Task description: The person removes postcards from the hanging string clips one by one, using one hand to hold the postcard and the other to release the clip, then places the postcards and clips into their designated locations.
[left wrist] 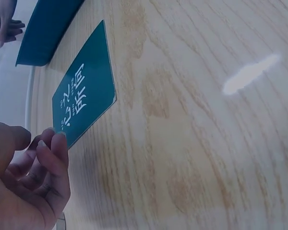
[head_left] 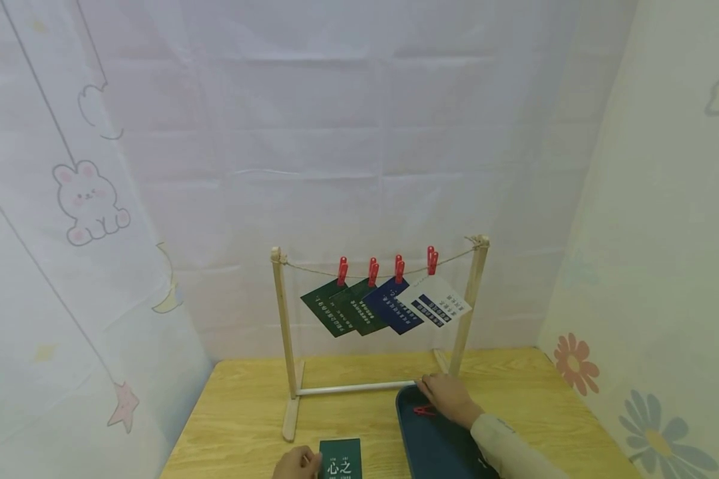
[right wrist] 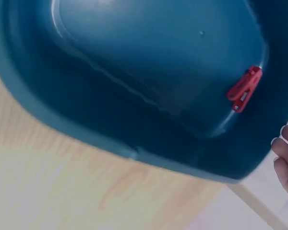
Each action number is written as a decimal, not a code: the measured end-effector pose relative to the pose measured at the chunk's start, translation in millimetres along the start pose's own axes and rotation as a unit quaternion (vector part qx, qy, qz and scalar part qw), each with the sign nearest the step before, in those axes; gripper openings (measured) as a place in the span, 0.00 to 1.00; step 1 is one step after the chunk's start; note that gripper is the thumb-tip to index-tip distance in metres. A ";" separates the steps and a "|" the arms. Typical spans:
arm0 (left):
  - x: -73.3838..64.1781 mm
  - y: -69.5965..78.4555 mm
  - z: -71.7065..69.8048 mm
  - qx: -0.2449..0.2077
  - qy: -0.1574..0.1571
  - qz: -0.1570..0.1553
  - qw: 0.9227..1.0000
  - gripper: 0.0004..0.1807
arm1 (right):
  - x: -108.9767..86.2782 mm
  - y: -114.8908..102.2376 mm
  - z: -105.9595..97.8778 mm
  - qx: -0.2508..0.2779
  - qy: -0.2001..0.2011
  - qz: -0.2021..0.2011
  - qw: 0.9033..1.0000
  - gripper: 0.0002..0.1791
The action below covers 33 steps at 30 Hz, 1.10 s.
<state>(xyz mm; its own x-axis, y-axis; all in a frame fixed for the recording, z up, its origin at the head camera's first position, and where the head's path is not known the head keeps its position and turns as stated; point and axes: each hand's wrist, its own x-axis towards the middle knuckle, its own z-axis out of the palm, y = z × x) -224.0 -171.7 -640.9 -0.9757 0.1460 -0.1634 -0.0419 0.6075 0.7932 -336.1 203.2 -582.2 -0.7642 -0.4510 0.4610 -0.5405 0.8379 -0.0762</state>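
Rabbit drawing [head_left: 90, 203], pink and white, on the left wall of the head view. Down at the bottom edge, just left of centre, here's the left hand [head_left: 295, 464], cut off by the frame: fingers loosely curled, thumb apart from the fingertips, nothing gripped. Whether they touch the dark-green rectangular card [head_left: 341, 451] beside them, I can't tell; they hide its near corner in the left wrist view. That card lies on the wood-grain table [head_left: 245, 399], its lower lettering cropped in the head view.

Mid-frame, the pale wooden rack [head_left: 283, 326] carries four overlapping cards [head_left: 329, 306] under red plastic clothespins [head_left: 343, 271], two green, one navy, one white, small print hard to read.

Lower right of centre, the dark-blue plastic tray [head_left: 422, 446] runs out of frame, a loose red clothespin [right wrist: 245, 89] inside. Over its far rim, the right hand [head_left: 446, 394], relaxed, gripping nothing visible; the right wrist view crops it to fingertips. Far right, a red flower print [head_left: 575, 364].
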 end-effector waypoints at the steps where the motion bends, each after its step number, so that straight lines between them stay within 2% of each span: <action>1: 0.5 0.7 -0.9 -0.005 0.005 0.008 1.000 0.17 | 1.4 0.4 -2.2 0.000 0.006 -0.007 1.000 0.21; 4: 1.3 4.2 -3.1 -0.016 0.020 0.030 0.999 0.16 | 5.4 0.7 -10.2 0.012 0.021 -0.024 0.999 0.21; 6: 2.0 6.9 -4.1 -0.025 0.026 0.031 0.999 0.16 | 7.8 0.8 -15.1 0.016 0.021 -0.030 0.999 0.21; 13: 5.3 19.9 -9.7 -0.047 0.030 -0.021 0.998 0.15 | 16.7 -5.4 -31.5 0.021 -0.011 -0.036 0.999 0.21; 18: 6.1 25.8 -11.5 -0.075 0.037 0.013 0.996 0.23 | 24.7 -15.9 -46.3 0.025 -0.007 -0.054 0.998 0.20; 22: 9.1 33.4 -13.3 -0.089 0.053 0.041 0.994 0.30 | 29.3 -21.5 -53.2 0.021 0.027 -0.084 0.996 0.21; 29: 17.3 51.9 -21.2 -0.089 0.102 0.070 0.988 0.30 | 40.9 -33.6 -63.9 0.017 0.103 -0.137 0.985 0.19; 33: 21.0 61.1 -26.6 -0.098 0.124 0.081 0.984 0.28 | 50.5 -41.9 -73.8 0.013 0.147 -0.167 0.975 0.19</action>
<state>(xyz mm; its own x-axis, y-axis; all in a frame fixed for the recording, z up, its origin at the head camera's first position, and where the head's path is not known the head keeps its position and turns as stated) -252.8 -152.3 -580.3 -0.9944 0.0183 0.1039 0.1018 0.4261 0.8989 -326.2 168.0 -490.5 -0.4130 -0.5861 0.6971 -0.7534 0.6499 0.1001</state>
